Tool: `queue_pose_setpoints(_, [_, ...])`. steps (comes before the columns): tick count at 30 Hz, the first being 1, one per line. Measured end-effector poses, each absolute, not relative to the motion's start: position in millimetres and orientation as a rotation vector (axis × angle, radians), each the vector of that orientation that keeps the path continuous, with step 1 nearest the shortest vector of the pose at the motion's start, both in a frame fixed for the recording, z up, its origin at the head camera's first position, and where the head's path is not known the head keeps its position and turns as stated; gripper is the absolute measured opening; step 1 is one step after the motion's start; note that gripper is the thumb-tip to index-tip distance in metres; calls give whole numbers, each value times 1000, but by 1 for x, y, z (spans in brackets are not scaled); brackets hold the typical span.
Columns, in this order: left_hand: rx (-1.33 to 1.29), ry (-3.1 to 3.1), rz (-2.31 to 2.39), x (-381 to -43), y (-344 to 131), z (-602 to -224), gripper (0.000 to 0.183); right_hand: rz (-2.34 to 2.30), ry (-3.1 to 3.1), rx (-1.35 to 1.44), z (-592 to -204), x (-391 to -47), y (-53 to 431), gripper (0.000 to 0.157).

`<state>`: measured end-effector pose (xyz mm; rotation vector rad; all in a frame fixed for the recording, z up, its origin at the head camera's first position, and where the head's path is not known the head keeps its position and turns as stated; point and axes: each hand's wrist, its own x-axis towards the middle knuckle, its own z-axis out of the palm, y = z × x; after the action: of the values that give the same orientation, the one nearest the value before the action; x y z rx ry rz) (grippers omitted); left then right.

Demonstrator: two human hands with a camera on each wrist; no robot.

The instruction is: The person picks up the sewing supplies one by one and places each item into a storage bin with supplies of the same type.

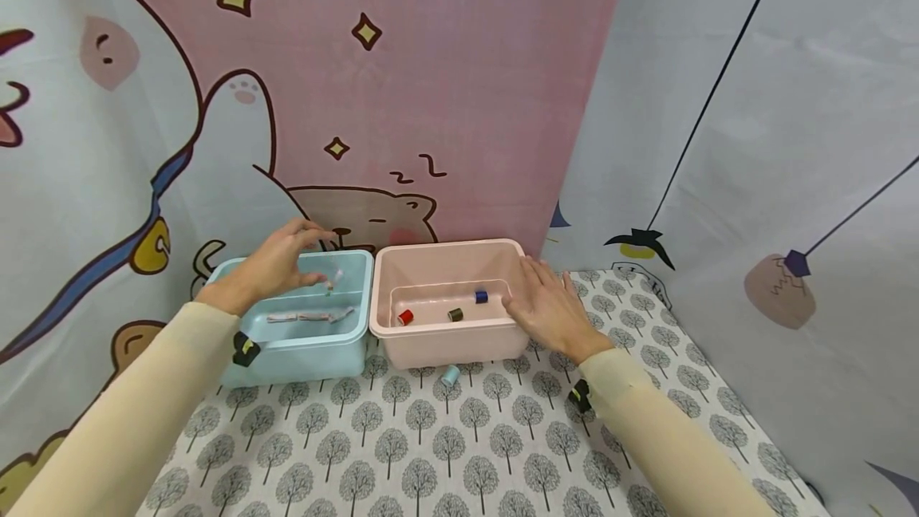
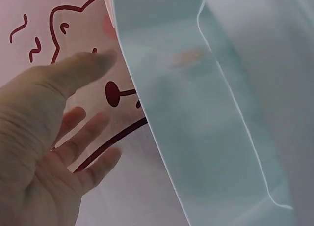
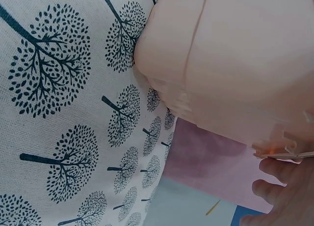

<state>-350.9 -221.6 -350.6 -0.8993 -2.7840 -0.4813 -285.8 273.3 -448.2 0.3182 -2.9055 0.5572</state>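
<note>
My left hand (image 1: 283, 258) is over the light blue bin (image 1: 294, 353), its fingers spread and nothing held between them. Below its fingers a small blurred orange-and-clear item (image 1: 329, 286) shows inside the bin; its kind is too blurred to read. A long, thin pinkish-white item (image 1: 309, 316) lies on the bin's floor. On the right rim of the pink bin (image 1: 452, 348) rests my right hand (image 1: 556, 309), its fingers extended. Inside the pink bin lie a red thread spool (image 1: 405, 317), an olive green spool (image 1: 455, 314) and a dark blue spool (image 1: 481, 296).
A light blue thread spool (image 1: 450, 376) lies on the tree-patterned tablecloth (image 1: 448, 445), just in front of the pink bin. Both bins stand side by side against a cartoon-printed cloth backdrop (image 1: 459, 102). Another hanging cloth (image 1: 790, 142) borders the table on the right.
</note>
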Motion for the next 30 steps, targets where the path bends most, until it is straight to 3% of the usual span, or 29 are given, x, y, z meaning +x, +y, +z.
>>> queue_pose_setpoints(13, [-855,-2808,-498,-341,-214,-352,73,539,-2904,321,-449,-287,274,102])
queue_pose_setpoints(30, [-947,-2670,-495,-311,-189,-360,58,555,-2906,327,-449,-287,275,103])
